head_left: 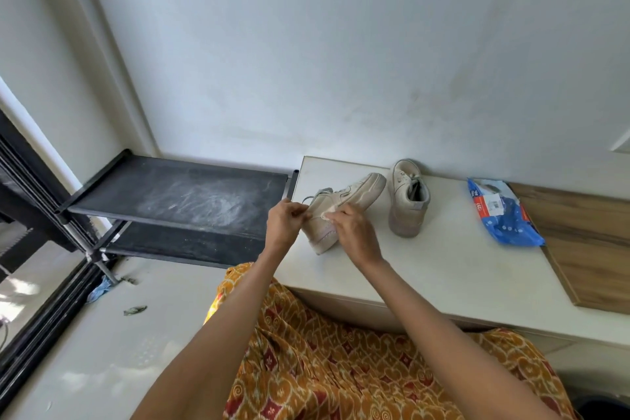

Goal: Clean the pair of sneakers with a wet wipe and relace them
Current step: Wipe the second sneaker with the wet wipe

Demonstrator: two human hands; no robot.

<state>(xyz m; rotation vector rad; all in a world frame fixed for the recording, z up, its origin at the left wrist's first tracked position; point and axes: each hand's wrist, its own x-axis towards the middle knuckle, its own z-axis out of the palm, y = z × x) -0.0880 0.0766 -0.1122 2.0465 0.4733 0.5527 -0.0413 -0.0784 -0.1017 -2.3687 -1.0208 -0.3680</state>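
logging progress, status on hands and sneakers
Left hand grips near sneaker; right hand presses wipe on it. Second sneaker untouched. Nothing in the way.

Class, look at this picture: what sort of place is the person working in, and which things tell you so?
Probably a home entryway or balcony corner: a dusty black shoe rack, a white cabinet top holding sneakers, and a dark sliding-door frame.

The 2 sneakers (344,204) (409,198) are off-white to beige, the nearer one with a grey tongue. The wipe (329,214) against it is white. The wipes packet (504,215) is blue with white dots and a red-orange label. The counter (443,266) is white beside a wood-grain brown board (586,242). The shelf (177,194) is black, smeared with what looks like whitish dust. The garment (341,351) is orange with a red and cream motif.
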